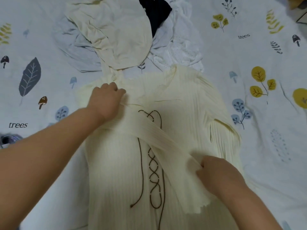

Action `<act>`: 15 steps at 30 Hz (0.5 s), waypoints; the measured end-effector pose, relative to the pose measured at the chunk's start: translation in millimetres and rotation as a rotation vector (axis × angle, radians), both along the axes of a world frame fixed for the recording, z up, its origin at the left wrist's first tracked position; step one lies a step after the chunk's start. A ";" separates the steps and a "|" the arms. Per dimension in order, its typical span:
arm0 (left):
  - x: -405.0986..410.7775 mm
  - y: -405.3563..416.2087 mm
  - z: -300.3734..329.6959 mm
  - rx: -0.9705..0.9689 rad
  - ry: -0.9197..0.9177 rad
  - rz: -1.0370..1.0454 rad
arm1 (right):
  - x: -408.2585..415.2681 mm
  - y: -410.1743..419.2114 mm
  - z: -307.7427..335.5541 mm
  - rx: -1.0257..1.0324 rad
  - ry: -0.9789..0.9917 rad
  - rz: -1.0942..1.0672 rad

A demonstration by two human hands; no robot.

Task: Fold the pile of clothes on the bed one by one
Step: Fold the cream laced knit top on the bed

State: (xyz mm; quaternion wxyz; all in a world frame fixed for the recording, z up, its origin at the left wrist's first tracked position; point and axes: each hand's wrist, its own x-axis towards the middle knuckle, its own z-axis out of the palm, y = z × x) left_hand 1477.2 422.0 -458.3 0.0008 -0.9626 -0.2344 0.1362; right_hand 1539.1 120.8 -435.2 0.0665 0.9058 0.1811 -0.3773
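A cream ribbed top with brown lacing down its front lies flat on the bed in the middle of the view. One long sleeve is stretched diagonally across the chest. My left hand grips the sleeve near the shoulder at the upper left. My right hand pinches the sleeve's cuff end at the lower right. The other sleeve lies folded at the top's right side. Beyond the top sits the pile of clothes.
The pile holds a cream garment, a pale grey-blue one, a white dotted one and a dark one. The bed sheet is white with leaf, tree and mushroom prints. A dark object shows at the left edge.
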 end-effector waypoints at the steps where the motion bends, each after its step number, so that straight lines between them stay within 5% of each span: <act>1: 1.1 -17.3 -2.7 -0.042 -0.068 0.008 | -6.8 2.7 -3.8 -0.011 -0.117 0.040; 4: -4.8 -72.1 -16.0 -0.197 -0.224 -0.090 | -29.5 13.7 -15.1 0.138 -0.317 0.094; 9: -35.8 -111.5 -38.0 -0.340 -0.202 -0.225 | -33.8 2.3 -30.9 0.180 -0.191 0.069; 15: -49.2 -100.2 -34.8 -0.216 -0.344 -0.400 | -35.5 -7.5 -4.5 0.245 -0.367 0.106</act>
